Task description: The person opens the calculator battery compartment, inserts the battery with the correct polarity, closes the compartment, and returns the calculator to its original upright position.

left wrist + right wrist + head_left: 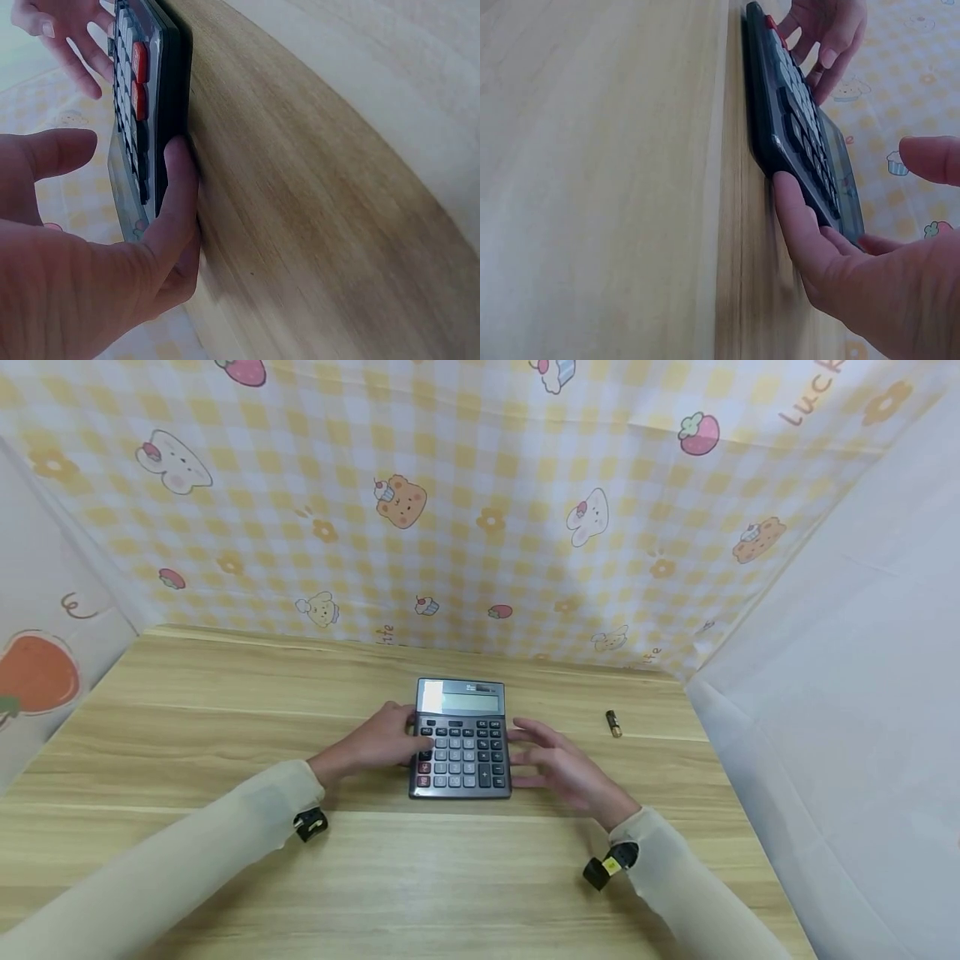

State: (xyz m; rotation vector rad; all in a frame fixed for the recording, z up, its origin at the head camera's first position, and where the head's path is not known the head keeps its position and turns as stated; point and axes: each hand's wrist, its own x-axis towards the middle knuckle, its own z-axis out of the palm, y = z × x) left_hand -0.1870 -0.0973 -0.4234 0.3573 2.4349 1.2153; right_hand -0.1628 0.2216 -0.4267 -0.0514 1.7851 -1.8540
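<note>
A dark grey desktop calculator (461, 739) lies face up on the wooden table, its display toward the back. My left hand (384, 739) is at its left side, fingers along the edge. In the left wrist view, the left thumb (64, 152) is raised apart from the keys. On the opposite side, my right hand (558, 766) has its fingers spread at the right edge. The right wrist view shows right fingertips (787, 184) against the calculator's side, with the thumb (930, 159) lifted away. Neither hand has its thumb closed onto the calculator.
A small black-and-copper battery (613, 723) lies on the table (420, 877) to the right of the calculator. A yellow checked cloth (487, 468) with cartoon prints hangs behind the table, and white cloth (847, 693) stands along the right side.
</note>
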